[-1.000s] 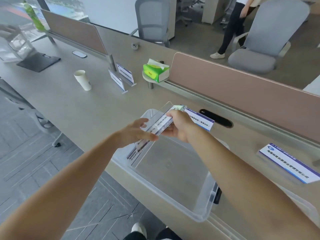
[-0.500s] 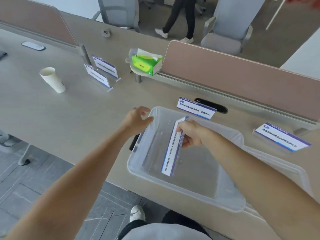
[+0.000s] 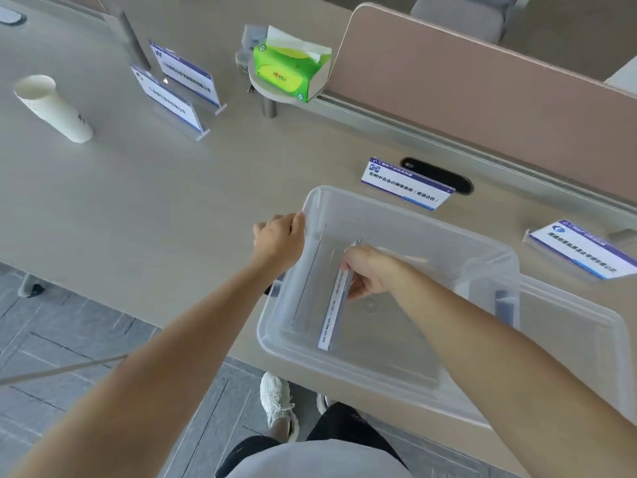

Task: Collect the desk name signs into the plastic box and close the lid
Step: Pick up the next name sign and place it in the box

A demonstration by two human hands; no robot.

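Note:
A clear plastic box stands open at the desk's near edge. My right hand is inside it, shut on a name sign held on edge low in the box. My left hand grips the box's left rim. The clear lid lies just right of the box. One name sign stands behind the box, another lies at the far right, and two more stand at the back left.
A white paper cup stands at the far left. A green tissue box rests on a small round shelf by the pink divider. A black cable slot is behind the box. My shoes and the floor show below the desk edge.
My right hand has lowered the sign from above the box down into it. My left hand let go of the sign and took hold of the box's left rim.

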